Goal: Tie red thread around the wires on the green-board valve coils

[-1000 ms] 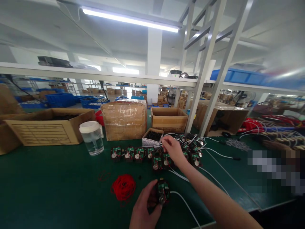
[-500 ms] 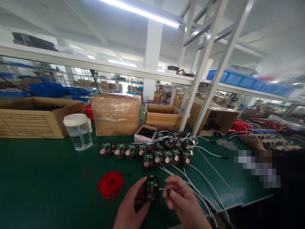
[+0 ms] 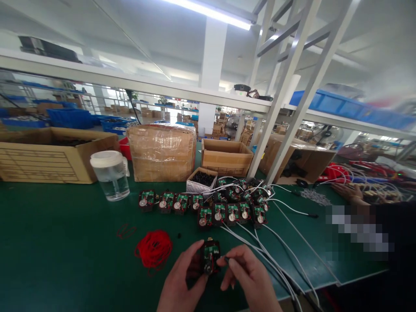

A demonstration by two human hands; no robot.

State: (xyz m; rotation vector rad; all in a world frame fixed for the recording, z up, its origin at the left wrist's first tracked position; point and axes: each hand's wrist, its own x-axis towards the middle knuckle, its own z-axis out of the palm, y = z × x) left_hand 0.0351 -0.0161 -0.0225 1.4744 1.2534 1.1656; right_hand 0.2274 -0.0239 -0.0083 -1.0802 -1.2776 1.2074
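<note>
My left hand [image 3: 183, 277] is wrapped round the side of a small black housing [image 3: 209, 259] with a green circuit board and red wires in its open face. The housing stands tilted up just above the green table. Close to its right side, my right hand [image 3: 248, 275] pinches a small black piece [image 3: 226, 259] between thumb and fingers. Whether the piece touches the housing I cannot tell. Beyond my hands, several similar housings with boards [image 3: 232, 213] sit in rows, some trailing white cables [image 3: 273, 247].
A bundle of red wire [image 3: 154, 249] lies left of my hands. Behind the rows stand a small box of black parts [image 3: 201, 188], cardboard boxes [image 3: 162, 154] and a lidded water cup [image 3: 111, 177]. At the right, another person's hand [image 3: 349, 193] rests near wired parts.
My right hand has come closer to the housing with the black piece, and the white stretch beside the housing shows less. The whole view has shifted slightly.
</note>
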